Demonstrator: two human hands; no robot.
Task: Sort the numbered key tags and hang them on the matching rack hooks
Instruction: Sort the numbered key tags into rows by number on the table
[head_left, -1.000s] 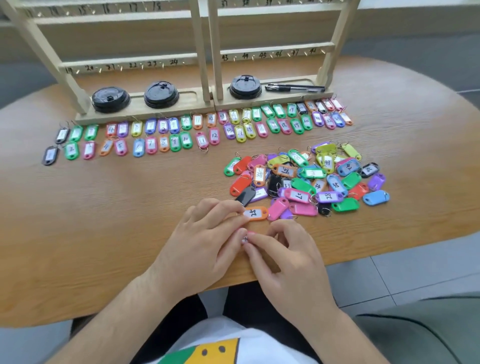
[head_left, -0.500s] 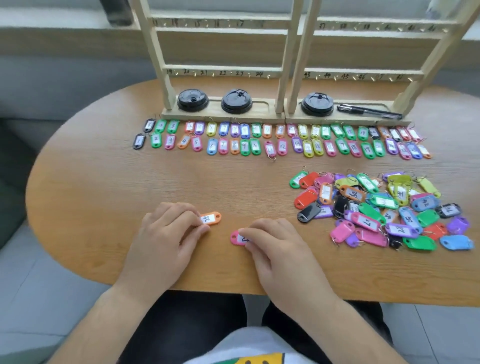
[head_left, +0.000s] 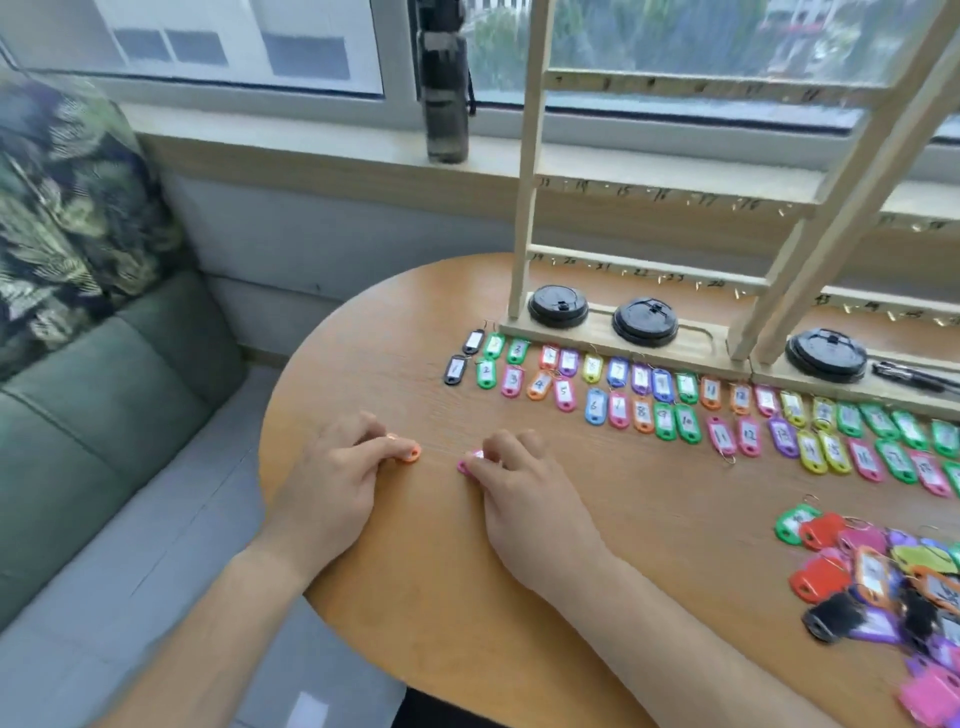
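The left hand's (head_left: 332, 483) fingers (head_left: 382, 439) are bent down over an orange tag (head_left: 409, 454), pinning it flat so only its holed end pokes out past the tips; whether the thumb is tucked under it I can't tell. Just beside it, the right hand (head_left: 527, 493) has its fingers (head_left: 501, 444) curled the same way over a pink tag (head_left: 469, 462), of which only one end and a sliver of white label show. Both tags lie on the wooden table (head_left: 415, 597) near its left curve, close together but not touching. Further back, two neat rows of tags (head_left: 644, 410) run along the front of the rack (head_left: 525, 208), labels up, the numbers climbing from the left. A loose heap of tags (head_left: 872, 571) sits well apart at the right edge, colours jumbled and overlapping. The rack's left base tray (head_left: 698, 345) has a shallow recess with two black lids (head_left: 644, 321) lying in it side by side; the right base tray (head_left: 779, 375) holds a third lid (head_left: 826, 354) with a black pen (head_left: 911, 375) lying next to it. The rack's rails carry handwritten numbers above small hooks. Behind it a dark bottle (head_left: 444, 88) stands upright on the windowsill (head_left: 311, 156), and a green sofa (head_left: 104, 395) with a leaf-print cushion (head_left: 67, 208) sits left of the table.
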